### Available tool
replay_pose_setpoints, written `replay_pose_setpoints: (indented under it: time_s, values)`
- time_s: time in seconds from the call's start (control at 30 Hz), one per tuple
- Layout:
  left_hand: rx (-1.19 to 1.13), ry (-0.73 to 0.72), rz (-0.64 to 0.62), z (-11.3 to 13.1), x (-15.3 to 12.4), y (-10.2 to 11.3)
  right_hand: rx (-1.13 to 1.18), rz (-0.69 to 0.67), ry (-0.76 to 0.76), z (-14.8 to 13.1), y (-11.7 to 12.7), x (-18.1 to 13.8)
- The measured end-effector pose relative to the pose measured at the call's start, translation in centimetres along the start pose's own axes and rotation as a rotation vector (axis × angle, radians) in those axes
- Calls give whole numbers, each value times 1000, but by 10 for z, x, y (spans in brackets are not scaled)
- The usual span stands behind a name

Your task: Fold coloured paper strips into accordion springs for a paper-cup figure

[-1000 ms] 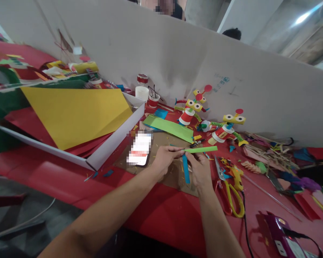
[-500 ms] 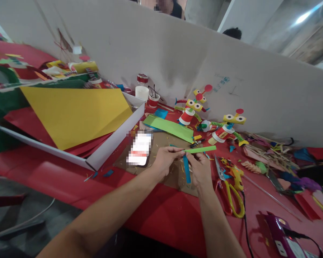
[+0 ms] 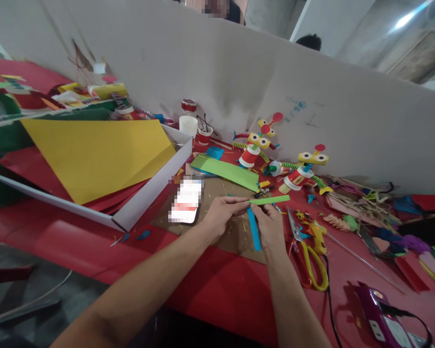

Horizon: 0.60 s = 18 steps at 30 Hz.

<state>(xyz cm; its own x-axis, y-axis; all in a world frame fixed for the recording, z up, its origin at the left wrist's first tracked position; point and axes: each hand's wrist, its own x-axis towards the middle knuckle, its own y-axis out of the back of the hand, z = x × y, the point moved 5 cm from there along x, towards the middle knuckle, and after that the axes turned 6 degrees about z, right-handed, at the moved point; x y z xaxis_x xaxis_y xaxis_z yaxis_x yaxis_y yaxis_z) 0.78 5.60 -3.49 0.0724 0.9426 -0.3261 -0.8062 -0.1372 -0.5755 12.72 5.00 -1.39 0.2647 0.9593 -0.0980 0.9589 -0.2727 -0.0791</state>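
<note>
Over the brown cardboard, both my hands pinch two paper strips where they cross. The green strip points out to the right, and the blue strip hangs down toward me. My left hand grips the crossing from the left with thumb and fingers together. On the other side my right hand closes on the same spot, its thumb near the blue strip. The fingers partly hide where the strips meet. A phone with a lit, blurred screen lies left of my left hand.
Yellow-handled scissors and a yellow glue gun lie to the right. Behind are green paper and paper-cup robot figures. A white box with coloured sheets stands left; a purple power unit sits front right.
The blue strip's lower end has swung slightly to the right. My fingers have shifted a little at the crossing, and the whole view has moved slightly.
</note>
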Motion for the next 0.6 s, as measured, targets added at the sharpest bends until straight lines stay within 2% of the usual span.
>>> replay_pose_setpoints:
  time_s: [0.17,0.27,0.33,0.4,0.5,0.6]
  values:
    - [-49,9,89,5,-2,1,118,-33,37,4,-3,2]
    - [-102,21,140,8,-1,2,61,0,83,4,2,3]
    - [-128,33,163,9,0,4,-56,43,189,0,7,4]
    - [-143,42,170,9,1,6,-198,36,366,-9,8,3]
    - [-144,32,149,10,1,6,-386,-92,604,-20,3,-2]
    - [-126,9,124,12,0,4,-478,-181,702,-23,0,-4]
